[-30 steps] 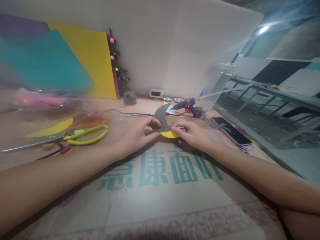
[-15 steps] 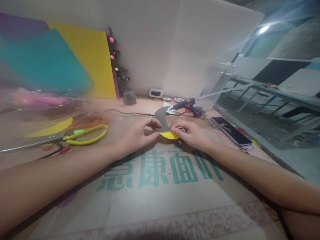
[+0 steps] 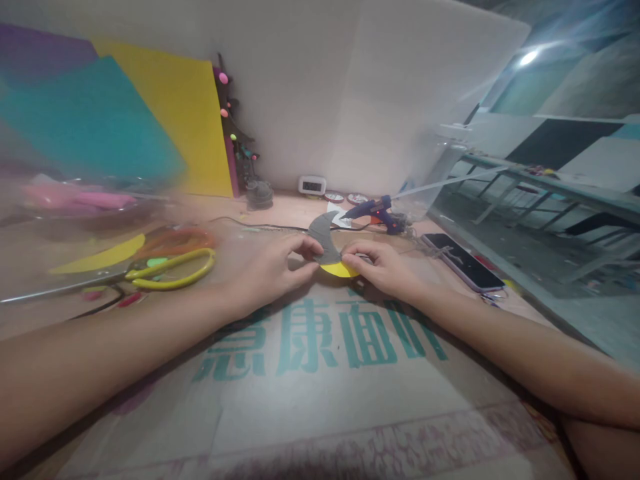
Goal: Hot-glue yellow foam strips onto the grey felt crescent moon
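Observation:
Between my hands is a crescent cutout (image 3: 324, 239), grey on most of the side facing me, with a yellow strip (image 3: 340, 269) along its lower edge. My left hand (image 3: 287, 267) pinches its left side between thumb and fingers. On the lower right, my right hand (image 3: 377, 265) grips it with thumb and fingertips. Just beyond the cutout, a dark blue glue gun (image 3: 375, 211) with a small red light points its nozzle left, over a white scrap of paper (image 3: 342, 216).
Yellow-handled scissors (image 3: 173, 270) and a yellow paper piece (image 3: 103, 255) lie left. A phone (image 3: 463, 263) rests at right near the table edge. Behind stand a small clock (image 3: 312, 186), coloured sheets (image 3: 170, 113) and a dark decorated branch (image 3: 245, 143). A printed sheet (image 3: 320, 413) covers the table.

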Demonstrator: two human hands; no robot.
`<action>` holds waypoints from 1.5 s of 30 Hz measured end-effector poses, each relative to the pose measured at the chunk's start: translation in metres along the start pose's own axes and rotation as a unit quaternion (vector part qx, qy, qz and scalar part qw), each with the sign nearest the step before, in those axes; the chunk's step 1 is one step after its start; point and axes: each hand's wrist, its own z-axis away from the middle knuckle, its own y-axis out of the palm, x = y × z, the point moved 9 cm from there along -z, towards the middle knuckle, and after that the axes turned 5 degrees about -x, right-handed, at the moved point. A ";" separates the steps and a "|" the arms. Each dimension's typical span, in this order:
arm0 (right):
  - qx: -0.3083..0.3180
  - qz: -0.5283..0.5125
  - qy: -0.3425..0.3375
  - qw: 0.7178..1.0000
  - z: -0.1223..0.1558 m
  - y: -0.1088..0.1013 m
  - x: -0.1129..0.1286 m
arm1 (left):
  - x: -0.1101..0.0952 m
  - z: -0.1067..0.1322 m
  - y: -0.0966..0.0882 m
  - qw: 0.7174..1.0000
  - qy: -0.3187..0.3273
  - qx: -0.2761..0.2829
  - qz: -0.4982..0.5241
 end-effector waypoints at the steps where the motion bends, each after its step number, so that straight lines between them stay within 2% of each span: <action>1: -0.001 0.002 0.000 1.000 0.000 0.000 0.000 | 0.000 0.000 0.000 1.000 0.002 -0.001 0.000; 13: -0.005 0.000 0.001 1.000 0.000 0.000 -0.001 | 0.000 0.000 0.000 1.000 0.003 -0.002 -0.003; 26: 0.017 -0.066 0.043 0.997 0.004 0.004 -0.005 | -0.002 0.001 0.001 1.000 0.016 0.007 0.005; 30: 0.022 -0.068 0.059 0.996 0.005 0.003 -0.004 | 0.003 0.000 0.001 1.000 -0.009 0.006 0.026; 38: 0.018 -0.048 0.035 0.998 0.004 0.003 -0.007 | 0.004 0.001 0.001 0.999 -0.022 0.012 0.029; 43: -0.061 -0.112 0.033 0.991 0.002 -0.007 -0.015 | 0.002 0.001 -0.002 0.999 -0.026 0.007 0.027; 45: -0.069 -0.139 0.021 0.988 0.002 -0.008 -0.013 | 0.001 0.001 -0.002 0.999 -0.028 0.008 0.030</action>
